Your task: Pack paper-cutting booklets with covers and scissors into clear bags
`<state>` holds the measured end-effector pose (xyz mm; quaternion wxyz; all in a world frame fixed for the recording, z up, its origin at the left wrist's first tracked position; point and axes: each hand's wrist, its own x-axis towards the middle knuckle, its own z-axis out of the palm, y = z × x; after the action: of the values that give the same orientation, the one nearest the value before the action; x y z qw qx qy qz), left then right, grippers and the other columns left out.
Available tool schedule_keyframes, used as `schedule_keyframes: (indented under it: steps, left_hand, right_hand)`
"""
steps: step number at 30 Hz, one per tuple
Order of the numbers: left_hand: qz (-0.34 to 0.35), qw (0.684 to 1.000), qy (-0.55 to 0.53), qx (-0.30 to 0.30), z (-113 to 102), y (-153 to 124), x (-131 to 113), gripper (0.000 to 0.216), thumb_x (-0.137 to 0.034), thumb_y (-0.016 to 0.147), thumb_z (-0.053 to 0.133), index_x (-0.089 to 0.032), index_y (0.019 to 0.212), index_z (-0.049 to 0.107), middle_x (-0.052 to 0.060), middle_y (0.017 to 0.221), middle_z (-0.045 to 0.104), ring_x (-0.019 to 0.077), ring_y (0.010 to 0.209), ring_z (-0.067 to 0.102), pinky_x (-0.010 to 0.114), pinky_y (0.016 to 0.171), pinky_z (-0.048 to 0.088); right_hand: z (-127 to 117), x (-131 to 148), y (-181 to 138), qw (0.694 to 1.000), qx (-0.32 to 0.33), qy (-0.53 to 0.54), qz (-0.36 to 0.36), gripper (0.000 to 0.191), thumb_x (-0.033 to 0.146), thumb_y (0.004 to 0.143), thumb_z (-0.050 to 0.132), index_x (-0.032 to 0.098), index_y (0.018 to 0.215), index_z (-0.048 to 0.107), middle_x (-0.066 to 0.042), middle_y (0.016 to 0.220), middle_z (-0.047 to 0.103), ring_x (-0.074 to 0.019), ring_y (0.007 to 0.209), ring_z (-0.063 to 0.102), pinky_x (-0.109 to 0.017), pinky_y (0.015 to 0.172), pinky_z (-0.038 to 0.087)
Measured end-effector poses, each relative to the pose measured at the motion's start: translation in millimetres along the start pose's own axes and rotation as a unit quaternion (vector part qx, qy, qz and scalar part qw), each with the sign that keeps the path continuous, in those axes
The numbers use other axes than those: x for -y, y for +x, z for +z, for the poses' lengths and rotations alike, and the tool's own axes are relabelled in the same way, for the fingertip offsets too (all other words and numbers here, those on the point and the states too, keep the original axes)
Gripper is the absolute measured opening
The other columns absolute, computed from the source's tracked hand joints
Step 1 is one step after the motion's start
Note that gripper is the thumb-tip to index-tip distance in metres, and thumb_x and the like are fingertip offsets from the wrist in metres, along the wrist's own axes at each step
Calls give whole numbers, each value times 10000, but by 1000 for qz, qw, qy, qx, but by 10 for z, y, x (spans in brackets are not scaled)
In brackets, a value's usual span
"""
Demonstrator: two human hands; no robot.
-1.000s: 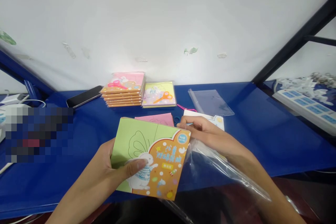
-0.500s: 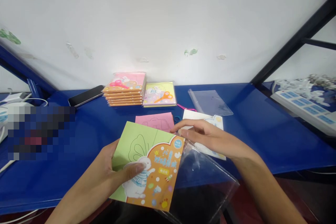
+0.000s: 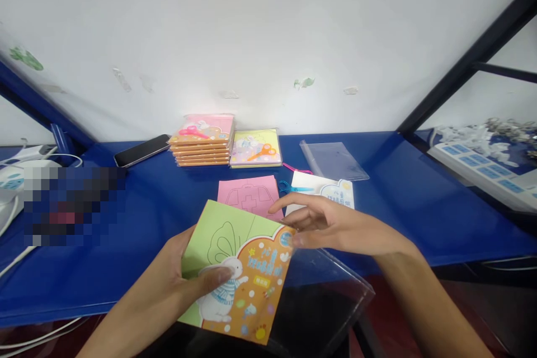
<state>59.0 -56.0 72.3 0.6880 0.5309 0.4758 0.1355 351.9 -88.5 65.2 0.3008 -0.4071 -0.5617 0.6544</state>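
My left hand (image 3: pixel 184 274) grips a pad of green craft paper (image 3: pixel 224 224) by its left side, thumb on the rabbit of its orange cover band (image 3: pixel 260 291). A butterfly outline is printed on the green sheet. At the pad's upper right corner, my right hand (image 3: pixel 323 226) has its thumb on the front, with the index finger stretched beyond the top edge. A clear plastic sleeve (image 3: pixel 331 296) hangs at the pad's right; how far the pad sits inside it cannot be told. Just behind lie pink paper (image 3: pixel 247 193), blue scissors (image 3: pixel 289 187) and a white-covered pad (image 3: pixel 335 193).
On the blue table (image 3: pixel 138 207) stand a stack of packed paper sets (image 3: pixel 201 148) and a smaller yellow pile (image 3: pixel 255 151) with orange scissors. A clear sleeve (image 3: pixel 335 159) lies right of them, a phone (image 3: pixel 141 150) left. Power strips and cables flank both sides.
My right hand has shifted from the sleeve's upper edge onto the pad's corner, its thumb coming down. The pad has tilted slightly, and the blue scissors show more fully.
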Motion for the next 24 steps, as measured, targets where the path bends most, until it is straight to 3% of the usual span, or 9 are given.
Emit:
schedule_keyframes:
  steps: [3, 12, 18, 24]
  left_hand:
    - [-14, 1000, -6, -6, -31, -56, 43, 620, -330, 798, 814, -281, 1374, 590, 60, 1160, 798, 324, 972, 779, 356, 755, 646]
    - [-30, 999, -24, -3, -18, -130, 107, 659, -431, 748, 847, -260, 1332, 595, 82, 1086, 818, 354, 902, 791, 381, 694, 658]
    - [-25, 1000, 2, -13, -57, -173, 193, 663, -387, 770, 837, -287, 1369, 569, 62, 1127, 810, 283, 804, 798, 311, 636, 641]
    - [-16, 999, -25, -32, 105, -205, 160, 664, -499, 702, 859, -238, 1273, 641, 77, 1038, 826, 294, 800, 793, 300, 611, 627]
  right_hand:
    - [16, -28, -24, 999, 19, 41, 14, 524, 237, 875, 779, 262, 1347, 553, -78, 1214, 756, -259, 1155, 705, -441, 988, 539]
    - [91, -90, -34, 999, 7, 35, 3, 317, 243, 912, 732, 211, 1215, 646, -79, 1169, 764, -222, 1123, 708, -348, 917, 546]
    - [140, -76, -26, 1000, -10, 10, 3, 297, 249, 904, 739, 226, 1191, 665, -63, 1207, 746, -211, 1150, 693, -344, 943, 538]
    - [264, -36, 24, 1000, -6, -2, -6, 256, 251, 917, 725, 230, 1169, 684, -57, 1184, 755, -207, 1132, 701, -346, 958, 537]
